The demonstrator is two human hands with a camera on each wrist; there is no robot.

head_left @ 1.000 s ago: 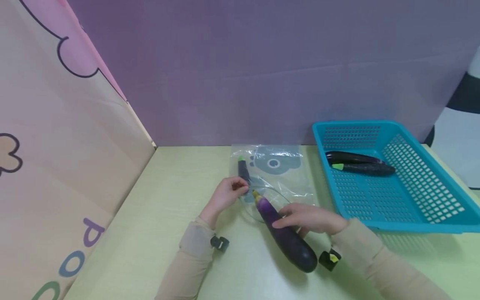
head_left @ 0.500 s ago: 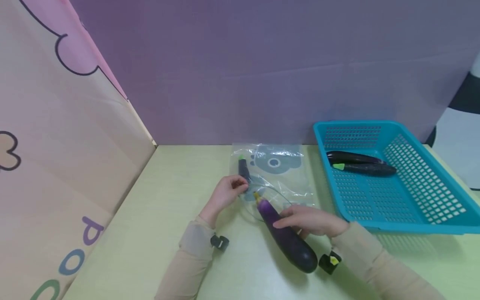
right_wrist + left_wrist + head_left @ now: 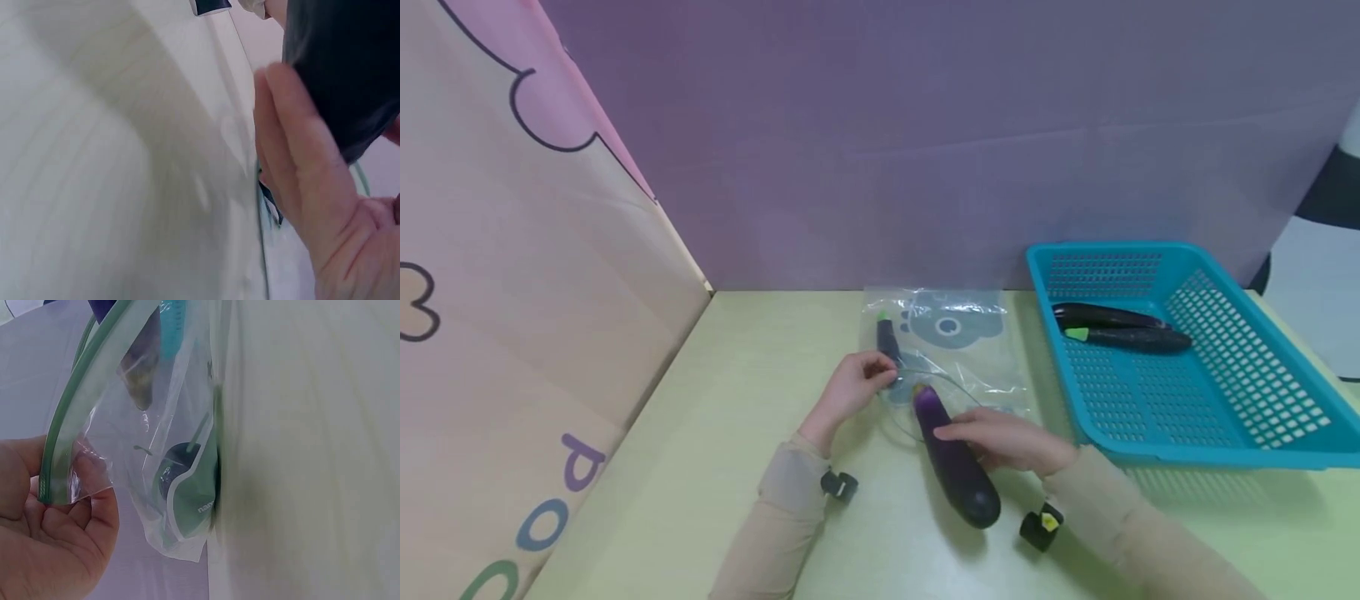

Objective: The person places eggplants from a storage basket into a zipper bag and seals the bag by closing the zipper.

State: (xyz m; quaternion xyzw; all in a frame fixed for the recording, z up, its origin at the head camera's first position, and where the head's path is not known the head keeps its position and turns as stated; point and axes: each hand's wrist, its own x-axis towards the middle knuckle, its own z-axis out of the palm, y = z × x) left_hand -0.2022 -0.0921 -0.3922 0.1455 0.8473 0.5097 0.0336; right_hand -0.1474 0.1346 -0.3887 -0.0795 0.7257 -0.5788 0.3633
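A clear zip bag [image 3: 1011, 377] with a printed pattern lies on the table, its mouth held up toward me. My left hand [image 3: 853, 385] pinches the left edge of that mouth; the green zip strip [image 3: 61, 419] runs up from the fingers in the left wrist view. My right hand [image 3: 1011, 437] grips a large purple eggplant [image 3: 961, 479], thumb on top and fingers along its side. Its stem end [image 3: 140, 381] points into the bag's mouth and shows through the plastic. Farther inside the bag lies a slimmer dark eggplant with a green tip [image 3: 887, 335].
At the right stands a blue perforated basket [image 3: 1067, 392], with a glossy dark eggplant [image 3: 1105, 315] and a green-tipped one [image 3: 1138, 339] side by side in it. A purple cloth screen [image 3: 880, 167] rises behind the table, and a printed panel [image 3: 535, 292] borders the left.
My right hand has moved left with the eggplant, which now stands steeper, its stem end at the bag's mouth. My left hand and the bag have stayed put.
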